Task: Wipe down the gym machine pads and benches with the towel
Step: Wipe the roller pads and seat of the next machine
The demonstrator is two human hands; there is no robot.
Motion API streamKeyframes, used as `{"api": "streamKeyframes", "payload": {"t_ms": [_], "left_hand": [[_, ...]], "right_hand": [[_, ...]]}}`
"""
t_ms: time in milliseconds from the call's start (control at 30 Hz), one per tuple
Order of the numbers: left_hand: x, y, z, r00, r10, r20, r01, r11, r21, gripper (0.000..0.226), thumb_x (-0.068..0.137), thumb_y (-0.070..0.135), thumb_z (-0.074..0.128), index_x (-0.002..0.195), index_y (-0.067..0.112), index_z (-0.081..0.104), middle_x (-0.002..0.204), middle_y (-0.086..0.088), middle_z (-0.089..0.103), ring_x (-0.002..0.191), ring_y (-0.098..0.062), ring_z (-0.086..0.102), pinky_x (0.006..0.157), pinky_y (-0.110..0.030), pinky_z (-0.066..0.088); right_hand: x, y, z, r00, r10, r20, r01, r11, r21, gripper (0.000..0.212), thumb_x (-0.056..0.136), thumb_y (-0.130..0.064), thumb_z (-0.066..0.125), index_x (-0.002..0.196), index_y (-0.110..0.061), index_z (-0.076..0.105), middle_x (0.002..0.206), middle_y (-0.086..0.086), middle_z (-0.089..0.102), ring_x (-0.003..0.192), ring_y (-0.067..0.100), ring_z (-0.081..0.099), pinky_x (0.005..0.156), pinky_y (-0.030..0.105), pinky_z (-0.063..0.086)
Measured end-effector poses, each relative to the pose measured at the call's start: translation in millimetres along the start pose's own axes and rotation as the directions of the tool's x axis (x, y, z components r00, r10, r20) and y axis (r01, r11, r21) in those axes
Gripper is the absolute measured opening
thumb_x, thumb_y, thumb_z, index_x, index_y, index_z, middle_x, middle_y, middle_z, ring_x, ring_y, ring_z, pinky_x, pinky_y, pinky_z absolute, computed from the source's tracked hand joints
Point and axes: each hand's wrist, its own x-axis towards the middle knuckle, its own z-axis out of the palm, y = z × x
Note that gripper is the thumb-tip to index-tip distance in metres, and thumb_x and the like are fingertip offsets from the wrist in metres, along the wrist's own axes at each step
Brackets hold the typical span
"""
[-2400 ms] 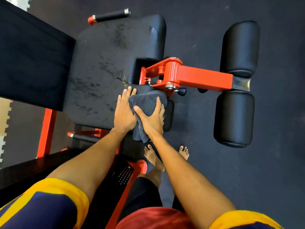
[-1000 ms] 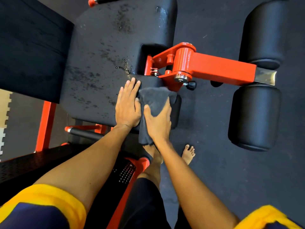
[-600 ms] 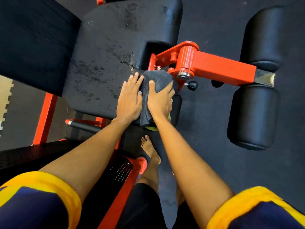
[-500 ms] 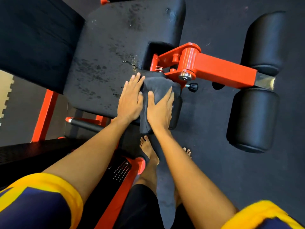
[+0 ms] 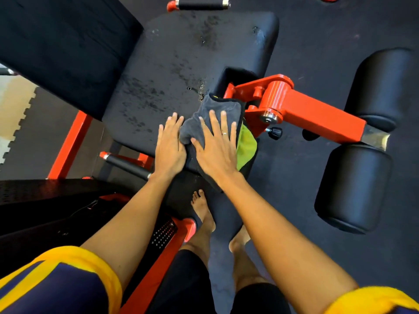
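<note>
1. Bright, even light; soft shadow lies under the right hand (image 5: 217, 152).
2. Right of that hand, roller pads (image 5: 381, 87) show dull sheen; the steel plate (image 5: 375, 138) glints.
3. Nearer than it, sleeves (image 5: 68, 279) blur; frame edges bow.

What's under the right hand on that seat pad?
A grey towel, green-backed, lies pressed flat beneath the right hand on the front edge of the seat pad. The pad surface below the towel is covered, so its state cannot be seen.

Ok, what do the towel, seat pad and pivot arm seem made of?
Towel: soft grey microfibre-like cloth, fuzzy nap, green reverse. Seat pad: black vinyl or leatherette, matte, with scuffed patches. Pivot arm: probably steel, glossy orange paint.
</note>
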Motion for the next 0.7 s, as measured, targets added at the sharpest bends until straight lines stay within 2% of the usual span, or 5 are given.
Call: {"api": "streamKeyframes", "payload": {"t_ms": [200,367,467,567,700], "left_hand": [[-3.6,-7.0,2.4,0.997,0.056,-0.049,-0.055,0.998,0.008,0.049,0.109,0.017,0.039,0.158,0.014,0.035,0.168,-0.004,0.023,0.156,-0.013,0.01,0.127,-0.03,-0.002],[8.2,-2.6,-3.7,0.999,0.034,-0.039,-0.033,0.999,0.009,0.045,0.106,0.02,0.036,0.149,0.013,0.045,0.16,-0.007,0.039,0.154,-0.021,0.023,0.128,-0.044,0.012],[25.8,-6.2,-8.2,0.999,0.036,-0.019,-0.037,0.999,-0.04,0.031,0.107,0.02,0.04,0.136,0.014,0.049,0.15,-0.008,0.044,0.154,-0.021,0.023,0.126,-0.047,0.02],[31.2,-10.3,-6.9,0.998,0.059,-0.009,-0.059,0.996,-0.072,0.034,0.105,0.018,0.041,0.138,0.012,0.048,0.153,-0.004,0.04,0.154,-0.021,0.023,0.124,-0.048,0.025],[28.9,-11.0,-3.6,0.998,0.063,-0.027,-0.064,0.997,-0.046,0.041,0.108,0.02,0.041,0.149,0.011,0.044,0.165,-0.004,0.03,0.156,-0.019,0.019,0.129,-0.035,0.009]], "right_hand": [[-19.2,31.2,-8.6,0.962,-0.269,0.055,0.274,0.955,-0.115,0.075,0.091,-0.062,0.046,0.156,-0.024,0.045,0.167,0.007,0.031,0.158,0.033,0.016,0.128,0.055,0.011],[55.8,34.8,-23.3,0.995,-0.02,0.101,0.04,0.979,-0.199,0.084,0.09,-0.073,0.045,0.162,-0.036,0.025,0.172,0.007,0.015,0.159,0.035,0.006,0.128,0.05,0.002],[67.0,16.0,-19.7,0.988,0.097,0.118,-0.074,0.979,-0.189,0.079,0.096,-0.067,0.045,0.164,-0.033,0.022,0.172,0.01,0.015,0.158,0.038,0.008,0.128,0.052,0.001],[28.3,9.7,-12.9,1.0,-0.011,0.021,0.014,0.983,-0.184,0.074,0.095,-0.055,0.046,0.16,-0.023,0.035,0.169,0.014,0.026,0.157,0.04,0.016,0.127,0.055,0.009],[-2.2,26.9,-16.5,0.977,-0.213,0.007,0.212,0.964,-0.16,0.074,0.089,-0.059,0.047,0.153,-0.021,0.05,0.162,0.011,0.041,0.152,0.039,0.03,0.125,0.055,0.021]]}}
